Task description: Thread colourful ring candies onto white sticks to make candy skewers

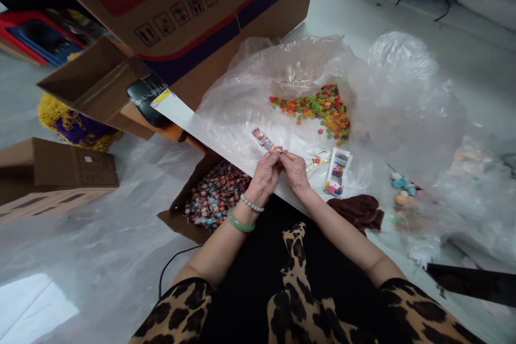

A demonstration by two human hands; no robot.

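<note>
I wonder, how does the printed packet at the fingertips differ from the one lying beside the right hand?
The fingertip packet looks smaller than the lying packet. The lying packet has a dark middle; the fingertip packet shows red and blue print. Both have whitish edges.

The left sleeve (173, 309), lower left in the frame, and the right sleeve (425, 312), lower right, are leopard-printed, tan with blackish spots, and end near the elbows. Black clothing (242, 290) fills the lower middle, with a gathered leopard-print strip (298, 263) running down over it. Behind the left hand (265, 172) sit a pale round-bead bracelet (252, 204) and a smooth green bangle (241, 223).
</note>
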